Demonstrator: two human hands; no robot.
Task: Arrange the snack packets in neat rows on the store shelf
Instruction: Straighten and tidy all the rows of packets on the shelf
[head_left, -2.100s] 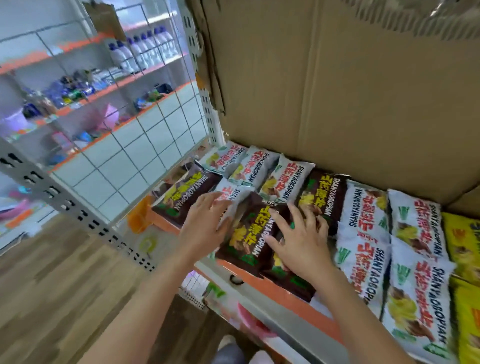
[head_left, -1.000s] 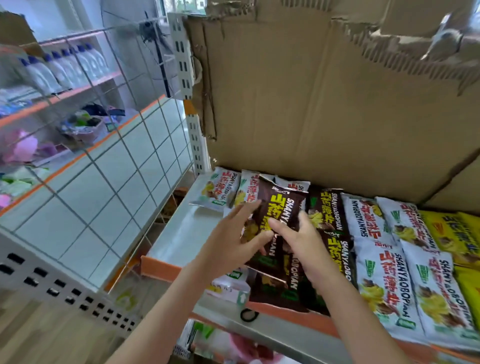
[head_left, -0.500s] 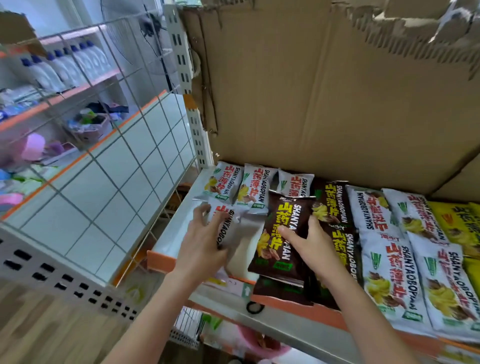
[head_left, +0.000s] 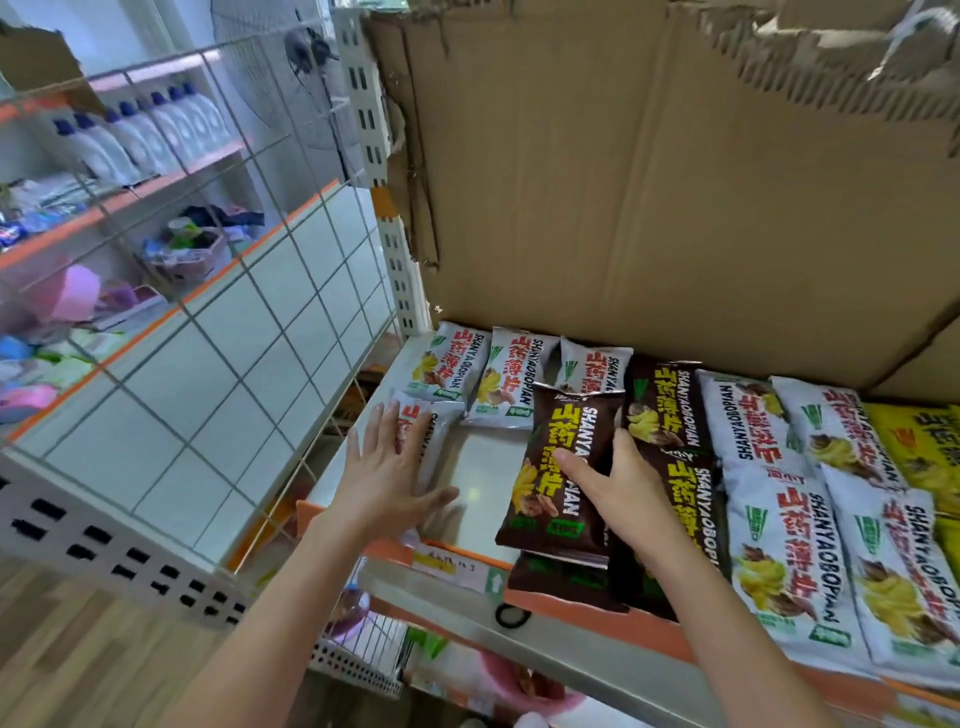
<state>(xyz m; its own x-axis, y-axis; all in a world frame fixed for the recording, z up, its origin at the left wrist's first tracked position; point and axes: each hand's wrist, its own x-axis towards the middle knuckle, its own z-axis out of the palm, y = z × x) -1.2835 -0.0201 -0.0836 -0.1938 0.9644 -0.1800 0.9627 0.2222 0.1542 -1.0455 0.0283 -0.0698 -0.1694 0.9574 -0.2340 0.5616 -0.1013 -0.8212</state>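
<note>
My left hand (head_left: 390, 474) lies flat with spread fingers on a white snack packet (head_left: 435, 441) at the shelf's front left. My right hand (head_left: 613, 480) rests on a dark brown packet (head_left: 558, 457), thumb across its front, fingers along its right edge. Beneath it lie more brown packets (head_left: 670, 415). Three white packets (head_left: 501, 379) line the back left of the white shelf (head_left: 483, 467). To the right, white packets (head_left: 779, 525) lie in rows, then yellow ones (head_left: 919, 441).
A cardboard sheet (head_left: 649, 182) backs the shelf. A white wire-grid panel (head_left: 218, 364) bounds the left side. Beyond it, shelves hold bottles (head_left: 140, 135) and household goods. An orange price strip (head_left: 447, 561) runs along the shelf's front edge. Wooden floor lies below.
My left hand has slid the white packet leftward, baring a patch of shelf between the hands. My right hand keeps the brown packet in place.
</note>
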